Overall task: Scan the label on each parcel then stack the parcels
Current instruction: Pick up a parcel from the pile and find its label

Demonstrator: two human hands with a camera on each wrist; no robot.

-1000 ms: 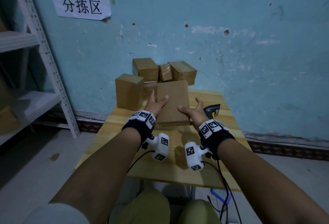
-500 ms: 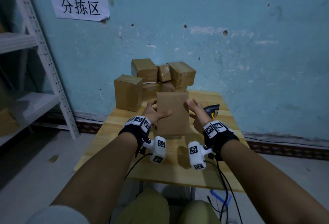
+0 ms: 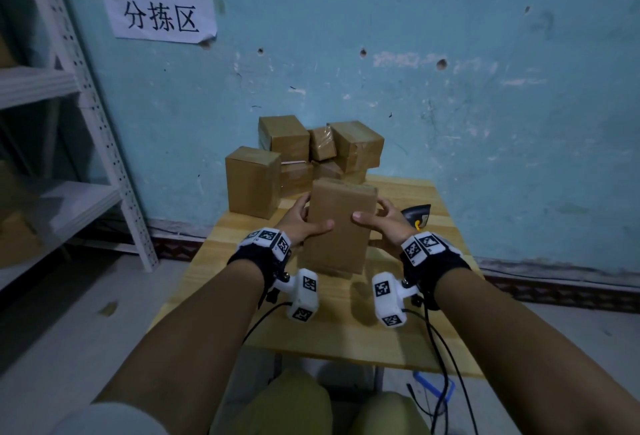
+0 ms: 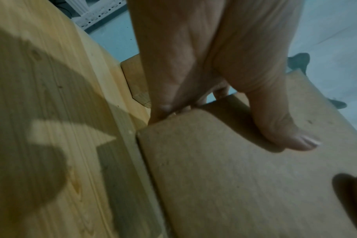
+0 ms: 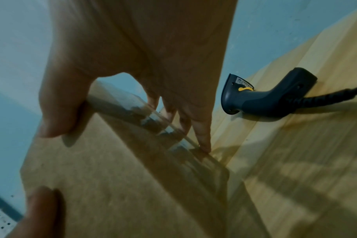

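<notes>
A flat brown cardboard parcel (image 3: pixel 341 223) stands tilted on its near edge on the wooden table (image 3: pixel 346 330). My left hand (image 3: pixel 301 221) grips its left side, thumb across the plain face (image 4: pixel 245 177). My right hand (image 3: pixel 379 218) grips its right side, thumb on the face and fingers behind along the taped edge (image 5: pixel 153 122). No label shows on the face turned to me. A dark handheld scanner (image 3: pixel 417 215) with a yellow trigger lies on the table just right of my right hand (image 5: pixel 263 98).
Several brown parcels (image 3: pixel 311 150) are piled at the table's far end against the blue wall, one tall box (image 3: pixel 252 182) at the left. A white metal shelf (image 3: pixel 86 123) stands to the left. Cables hang off the near table edge.
The parcel lay flat under both hands; both hands have tipped it up onto its near edge and drawn it slightly toward me.
</notes>
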